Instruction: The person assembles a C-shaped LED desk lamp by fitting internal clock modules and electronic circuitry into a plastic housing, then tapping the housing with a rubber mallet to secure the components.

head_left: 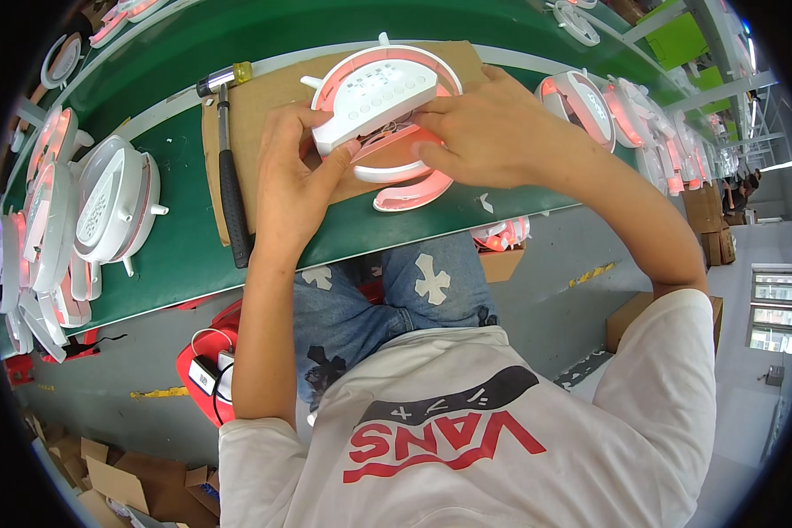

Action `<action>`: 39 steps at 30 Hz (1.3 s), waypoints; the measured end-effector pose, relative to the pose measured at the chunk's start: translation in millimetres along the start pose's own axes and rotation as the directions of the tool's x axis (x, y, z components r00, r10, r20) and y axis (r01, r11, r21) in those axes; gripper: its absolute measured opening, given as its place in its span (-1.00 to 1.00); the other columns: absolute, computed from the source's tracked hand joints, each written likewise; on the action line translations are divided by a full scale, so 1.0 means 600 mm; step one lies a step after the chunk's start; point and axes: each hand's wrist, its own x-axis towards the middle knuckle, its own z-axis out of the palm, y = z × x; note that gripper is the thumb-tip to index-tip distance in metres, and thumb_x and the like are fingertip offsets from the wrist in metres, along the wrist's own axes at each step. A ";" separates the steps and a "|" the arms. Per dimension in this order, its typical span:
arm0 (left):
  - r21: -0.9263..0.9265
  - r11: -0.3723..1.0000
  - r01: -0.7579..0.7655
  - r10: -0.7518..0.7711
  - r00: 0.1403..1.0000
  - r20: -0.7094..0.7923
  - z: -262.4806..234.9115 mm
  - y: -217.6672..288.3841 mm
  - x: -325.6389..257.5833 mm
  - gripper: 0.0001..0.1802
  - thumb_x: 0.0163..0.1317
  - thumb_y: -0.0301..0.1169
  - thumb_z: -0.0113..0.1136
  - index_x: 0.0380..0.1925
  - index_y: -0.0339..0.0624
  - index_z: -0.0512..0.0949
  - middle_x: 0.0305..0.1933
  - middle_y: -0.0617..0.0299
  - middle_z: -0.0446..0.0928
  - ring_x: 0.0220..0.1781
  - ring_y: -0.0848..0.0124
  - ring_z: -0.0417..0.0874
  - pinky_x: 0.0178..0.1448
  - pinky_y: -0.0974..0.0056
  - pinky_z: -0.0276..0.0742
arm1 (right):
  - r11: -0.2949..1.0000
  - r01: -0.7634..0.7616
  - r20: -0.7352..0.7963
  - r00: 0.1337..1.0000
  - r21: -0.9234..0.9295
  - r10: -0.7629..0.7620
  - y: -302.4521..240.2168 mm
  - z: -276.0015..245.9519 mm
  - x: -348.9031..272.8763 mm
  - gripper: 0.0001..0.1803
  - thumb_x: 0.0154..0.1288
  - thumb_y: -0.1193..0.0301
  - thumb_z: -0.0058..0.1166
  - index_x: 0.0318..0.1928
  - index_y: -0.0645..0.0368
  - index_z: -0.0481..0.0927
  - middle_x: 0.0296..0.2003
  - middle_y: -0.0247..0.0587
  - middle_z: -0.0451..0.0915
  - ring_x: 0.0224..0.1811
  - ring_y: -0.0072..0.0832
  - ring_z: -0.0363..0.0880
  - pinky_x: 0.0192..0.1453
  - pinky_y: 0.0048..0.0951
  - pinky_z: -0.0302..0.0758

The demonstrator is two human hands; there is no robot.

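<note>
A round white and pink plastic housing point(333, 82) with short pegs lies on a cardboard sheet in front of me. A white half-moon cover point(383, 95) with a row of round buttons is tilted up over its middle. Thin wires point(385, 132) show under the cover's near edge. My left hand point(292, 158) grips the cover's left end, thumb along its lower edge. My right hand point(484, 132) is closed around the right side of the housing, with index finger and thumb by the wires; some fingertips are hidden. A curved pink and white piece point(414, 192) lies just nearer to me.
The brown cardboard point(238, 114) covers part of the green table point(174, 145). A black-handled hammer point(228, 176) and a yellow-ended cylinder point(229, 79) lie on the left. Similar housings are stacked left point(114, 202) and right point(581, 106). A red stool point(204, 370) stands beside my legs.
</note>
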 end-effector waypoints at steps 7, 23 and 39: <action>-0.250 0.968 0.017 -0.042 0.994 -0.097 0.001 -0.002 -0.004 -0.64 0.19 -0.53 0.43 -0.06 -0.27 0.50 0.24 0.00 0.45 0.13 0.15 0.61 0.18 0.16 0.59 | 0.975 0.221 -0.586 0.787 -0.023 -0.193 0.033 0.021 -0.043 -0.58 0.40 0.09 0.06 -0.07 0.19 0.71 -0.06 -0.19 0.71 -0.10 -0.15 0.67 0.15 -0.02 0.48; 0.200 0.954 -0.224 0.215 0.974 0.068 0.004 0.027 0.002 -0.61 0.11 -0.57 0.41 -0.05 -0.20 0.51 0.17 0.01 0.52 -0.07 0.21 0.62 -0.16 0.25 0.61 | 0.601 0.387 -0.660 0.672 0.699 0.336 -0.017 0.169 -0.085 -0.71 0.32 0.40 0.07 -0.02 0.23 0.69 0.45 0.04 0.33 0.24 -0.05 0.51 0.27 -0.15 0.46; 0.327 0.918 -0.224 0.224 0.974 0.040 0.009 0.032 0.006 -0.61 0.04 -0.49 0.52 -0.14 -0.19 0.56 0.04 0.02 0.54 -0.05 0.14 0.67 -0.11 0.17 0.64 | 0.910 -0.089 -0.634 0.691 0.404 0.348 0.004 0.099 -0.001 -0.60 0.15 0.33 0.34 0.02 0.09 0.61 -0.22 -0.25 0.68 -0.18 -0.20 0.64 0.02 -0.07 0.43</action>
